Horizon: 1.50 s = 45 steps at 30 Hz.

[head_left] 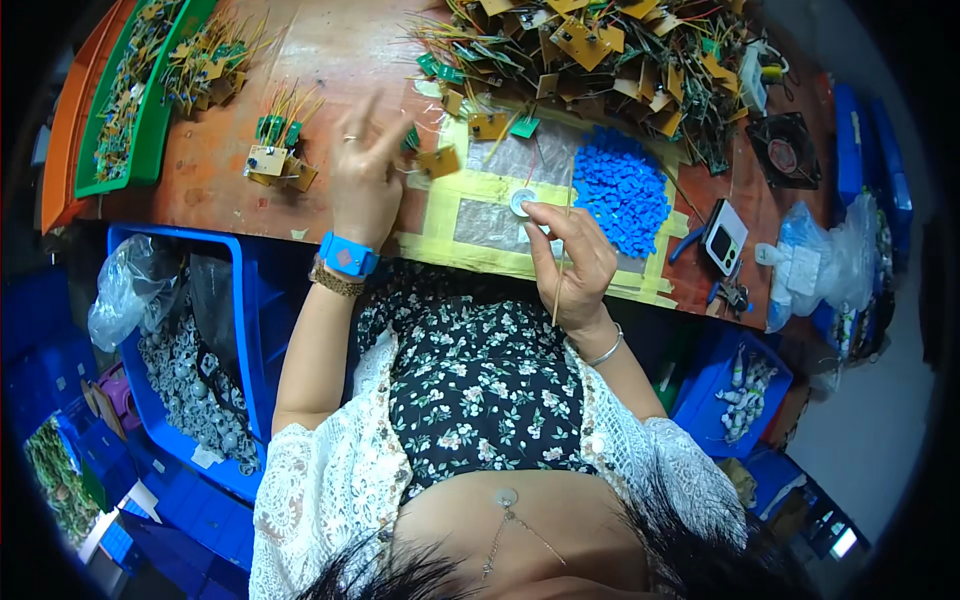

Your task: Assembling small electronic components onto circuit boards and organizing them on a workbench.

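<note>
My right hand pinches a small round whitish disc with a grey centre between thumb and fingertip. A long thin wooden stick is also in this hand, running between the fingers. From the disc a thin red wire leads up towards a small green circuit board. My left hand is above the table left of the disc, fingers stretched but smeared by motion. Close to its fingertips is a blurred yellow-brown circuit board; whether the fingers touch it I cannot tell.
Blue small parts lie piled right of the disc, on the yellow-taped mat. Wired boards heap at the back; a smaller group lies left. A green tray stands far left, a fan and white device right.
</note>
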### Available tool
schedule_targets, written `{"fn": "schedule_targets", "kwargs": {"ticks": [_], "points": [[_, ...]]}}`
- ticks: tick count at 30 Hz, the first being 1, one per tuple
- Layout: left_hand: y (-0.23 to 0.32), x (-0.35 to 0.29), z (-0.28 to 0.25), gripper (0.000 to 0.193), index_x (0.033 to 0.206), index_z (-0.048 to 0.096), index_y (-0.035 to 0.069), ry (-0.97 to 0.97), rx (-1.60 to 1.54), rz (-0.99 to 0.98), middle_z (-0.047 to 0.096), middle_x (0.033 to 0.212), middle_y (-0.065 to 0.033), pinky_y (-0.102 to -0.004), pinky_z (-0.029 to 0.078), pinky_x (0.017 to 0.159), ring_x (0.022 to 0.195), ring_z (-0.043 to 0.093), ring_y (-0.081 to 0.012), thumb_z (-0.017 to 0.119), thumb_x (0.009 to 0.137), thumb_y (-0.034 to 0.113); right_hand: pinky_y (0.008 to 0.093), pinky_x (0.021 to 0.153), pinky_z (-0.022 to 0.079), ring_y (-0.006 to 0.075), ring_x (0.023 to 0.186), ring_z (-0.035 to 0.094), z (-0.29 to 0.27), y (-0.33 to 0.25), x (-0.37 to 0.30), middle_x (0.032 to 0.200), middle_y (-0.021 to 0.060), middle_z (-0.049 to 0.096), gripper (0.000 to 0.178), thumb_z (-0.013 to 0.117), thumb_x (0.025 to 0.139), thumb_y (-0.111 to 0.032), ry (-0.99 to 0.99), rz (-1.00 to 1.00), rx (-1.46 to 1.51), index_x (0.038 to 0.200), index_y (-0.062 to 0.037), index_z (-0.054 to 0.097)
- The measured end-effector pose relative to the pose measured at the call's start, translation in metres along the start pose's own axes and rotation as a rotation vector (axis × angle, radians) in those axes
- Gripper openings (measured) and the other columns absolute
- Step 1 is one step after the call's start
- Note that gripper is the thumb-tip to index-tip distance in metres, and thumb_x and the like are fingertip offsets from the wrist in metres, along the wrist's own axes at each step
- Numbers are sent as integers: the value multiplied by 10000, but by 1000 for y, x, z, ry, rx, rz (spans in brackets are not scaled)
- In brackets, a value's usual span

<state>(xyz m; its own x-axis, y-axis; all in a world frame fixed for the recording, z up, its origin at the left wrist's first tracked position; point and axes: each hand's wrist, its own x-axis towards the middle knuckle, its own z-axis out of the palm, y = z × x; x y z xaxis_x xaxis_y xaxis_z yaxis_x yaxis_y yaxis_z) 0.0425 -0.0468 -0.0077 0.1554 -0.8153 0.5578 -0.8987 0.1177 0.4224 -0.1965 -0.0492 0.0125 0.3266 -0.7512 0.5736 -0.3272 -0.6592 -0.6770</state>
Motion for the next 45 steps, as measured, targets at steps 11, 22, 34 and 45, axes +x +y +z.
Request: {"fn": "schedule_targets", "kwargs": {"ticks": [11, 22, 34, 45], "points": [[20, -42, -1, 322, 948, 635, 79, -52, 267, -379, 569, 983, -61, -410, 395, 814, 961, 520, -262, 754, 780, 327, 277, 631, 488, 199, 725, 635, -7, -4, -2, 914, 111, 707, 169, 652, 857, 9, -64, 11, 16, 1026, 4, 662], [13, -45, 4, 224, 939, 680, 82, 12, 168, -378, 601, 1055, -56, -407, 388, 854, 1009, 511, -269, 760, 782, 220, 253, 606, 437, 127, 673, 546, -14, 13, -13, 802, 80, 609, 541, 386, 1031, -417, -162, 285, 154, 1059, 42, 671], [49, -42, -16, 203, 1118, 585, -13, 65, -891, -674, 670, 936, -53, -219, 541, 649, 736, 652, -117, 613, 919, 18, 232, 591, 466, 112, 666, 596, -13, 14, -15, 750, 76, 641, 485, 418, 1033, -346, -134, 456, 182, 856, 39, 653], [65, -53, -6, 165, 1037, 700, -21, -17, -699, -553, 679, 845, -90, -249, 511, 635, 720, 634, -117, 636, 885, -11, 237, 573, 446, 133, 665, 601, -14, 0, -9, 802, 96, 658, 551, 369, 1035, -408, -126, 348, 342, 909, 41, 661]]}}
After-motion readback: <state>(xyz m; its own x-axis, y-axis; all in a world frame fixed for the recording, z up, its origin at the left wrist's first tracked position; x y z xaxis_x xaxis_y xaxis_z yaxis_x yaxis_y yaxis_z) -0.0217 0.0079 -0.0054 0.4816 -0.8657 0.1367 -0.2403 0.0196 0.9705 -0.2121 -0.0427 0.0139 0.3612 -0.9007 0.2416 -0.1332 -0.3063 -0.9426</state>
